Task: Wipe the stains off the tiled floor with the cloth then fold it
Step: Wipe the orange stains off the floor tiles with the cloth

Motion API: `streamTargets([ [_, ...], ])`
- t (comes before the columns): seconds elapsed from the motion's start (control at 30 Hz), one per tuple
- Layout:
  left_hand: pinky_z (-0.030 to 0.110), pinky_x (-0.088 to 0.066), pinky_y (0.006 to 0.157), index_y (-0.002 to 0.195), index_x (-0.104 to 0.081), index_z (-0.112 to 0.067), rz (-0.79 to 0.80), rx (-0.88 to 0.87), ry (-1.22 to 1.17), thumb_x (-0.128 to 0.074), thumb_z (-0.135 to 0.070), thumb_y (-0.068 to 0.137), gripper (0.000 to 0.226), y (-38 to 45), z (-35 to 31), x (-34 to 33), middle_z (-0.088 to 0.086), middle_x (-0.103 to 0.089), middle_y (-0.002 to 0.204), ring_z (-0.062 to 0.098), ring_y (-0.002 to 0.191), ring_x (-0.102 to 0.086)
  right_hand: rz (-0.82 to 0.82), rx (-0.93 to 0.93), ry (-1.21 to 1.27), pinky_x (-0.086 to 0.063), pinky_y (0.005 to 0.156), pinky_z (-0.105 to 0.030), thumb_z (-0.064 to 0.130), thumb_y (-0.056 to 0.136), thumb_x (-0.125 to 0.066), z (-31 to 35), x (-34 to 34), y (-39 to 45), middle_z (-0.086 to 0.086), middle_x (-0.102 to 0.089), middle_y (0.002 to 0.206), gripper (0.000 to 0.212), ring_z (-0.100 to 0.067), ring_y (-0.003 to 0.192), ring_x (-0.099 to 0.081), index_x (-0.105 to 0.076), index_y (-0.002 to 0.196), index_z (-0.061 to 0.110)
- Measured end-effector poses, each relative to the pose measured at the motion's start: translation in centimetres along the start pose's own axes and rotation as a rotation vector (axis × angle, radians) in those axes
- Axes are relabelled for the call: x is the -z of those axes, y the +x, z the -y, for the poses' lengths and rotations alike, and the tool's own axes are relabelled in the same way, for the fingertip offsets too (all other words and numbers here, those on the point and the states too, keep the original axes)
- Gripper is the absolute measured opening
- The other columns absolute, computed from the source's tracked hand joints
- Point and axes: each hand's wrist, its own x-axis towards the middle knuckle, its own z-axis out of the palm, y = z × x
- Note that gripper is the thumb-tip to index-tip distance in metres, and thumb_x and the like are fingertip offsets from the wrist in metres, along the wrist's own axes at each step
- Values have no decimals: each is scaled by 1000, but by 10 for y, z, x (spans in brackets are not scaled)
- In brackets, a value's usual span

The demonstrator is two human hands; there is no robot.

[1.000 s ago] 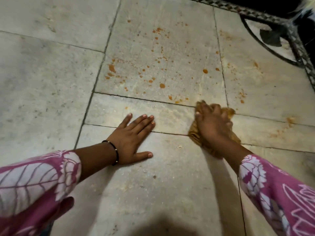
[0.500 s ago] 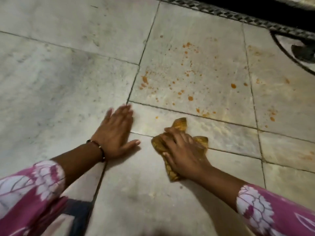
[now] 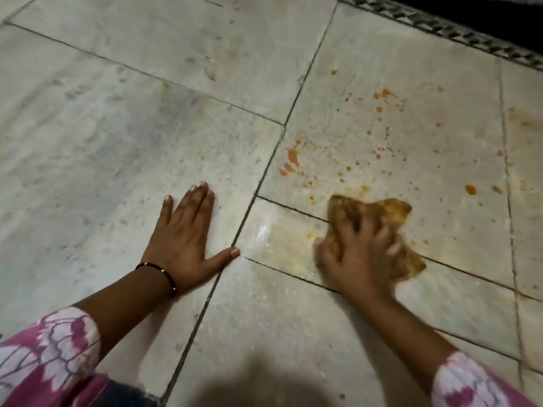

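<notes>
Fingers of the right hand (image 3: pixel 357 254) press down on the bunched cloth (image 3: pixel 393 212), pinning it against the floor (image 3: pixel 117 127) at the near edge of the orange stains (image 3: pixel 293 158). Flat and spread, the left hand (image 3: pixel 183 233) likely props the person's weight.

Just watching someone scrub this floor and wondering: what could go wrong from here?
The cloth under the right hand already looks orange, so it may smear the stains rather than lift them. The tile near it shines with a wet patch, and the left hand, pressed flat close by, might slip if it shifts there. Small far spots could easily be missed.
</notes>
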Motion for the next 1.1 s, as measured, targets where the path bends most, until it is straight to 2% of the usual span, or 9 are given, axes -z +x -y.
streamTargets([
  [0.17,41,6,117,151,-9,-9,24,19,-2,-19,-81,79,102,0,-1,2,7,-4,158,16,145,-1,55,448,-2,-32,93,-64,55,77,-42,53,-10,19,-2,-46,138,63,-33,119,-30,-42,138,37],
  [0.3,40,9,117,151,-9,-10,1,24,-40,-19,-81,79,101,-4,-4,3,5,-5,159,14,145,0,60,274,-48,-29,93,-51,50,84,-40,-7,-5,50,-3,-42,141,56,-34,120,-34,-38,139,41],
  [0.4,44,11,115,151,-8,-14,-64,156,-187,-24,-80,74,103,-1,-14,10,2,0,159,15,146,2,-2,177,-104,-33,90,-52,47,85,-33,-45,1,29,-10,-48,135,54,-40,114,-41,-44,137,36],
  [0.47,46,11,113,151,-8,-14,-92,173,-248,-26,-79,72,104,7,-26,14,2,2,159,17,146,2,-34,256,-119,-35,89,-56,43,83,-37,-39,1,5,-12,-50,131,53,-40,112,-43,-45,135,35],
  [0.63,48,9,115,151,-3,-13,5,-121,-81,-17,-79,78,100,15,-51,-3,1,5,158,17,146,2,29,599,-11,-37,88,-58,42,81,-40,13,-2,11,-5,-55,128,50,-33,113,-38,-47,130,36],
  [0.8,48,3,116,152,-3,-15,35,-182,-21,-16,-77,82,95,12,-42,-6,1,1,159,14,146,2,68,215,-59,-28,92,-46,50,85,-35,-39,1,54,0,-42,142,54,-32,121,-35,-40,138,41],
  [0.93,49,2,116,152,-6,-14,41,-179,-49,-19,-76,82,93,12,-44,-6,1,-1,159,15,146,1,-30,-7,-80,-34,90,-54,48,82,-33,-52,2,-4,-11,-48,134,56,-39,111,-41,-47,134,31],
  [1.0,49,1,116,152,-7,-14,28,-171,-57,-19,-75,82,93,11,-45,-6,1,-1,159,15,146,0,-51,24,-55,-35,89,-58,45,81,-36,-30,-3,-30,-14,-51,129,53,-40,109,-42,-51,130,29],
  [1.1,48,2,116,152,-4,-15,26,-168,-34,-15,-76,82,93,11,-42,-6,0,1,159,14,146,2,-8,275,-4,-30,91,-54,45,83,-38,-9,-4,-24,-7,-50,131,51,-33,114,-37,-47,132,34],
])
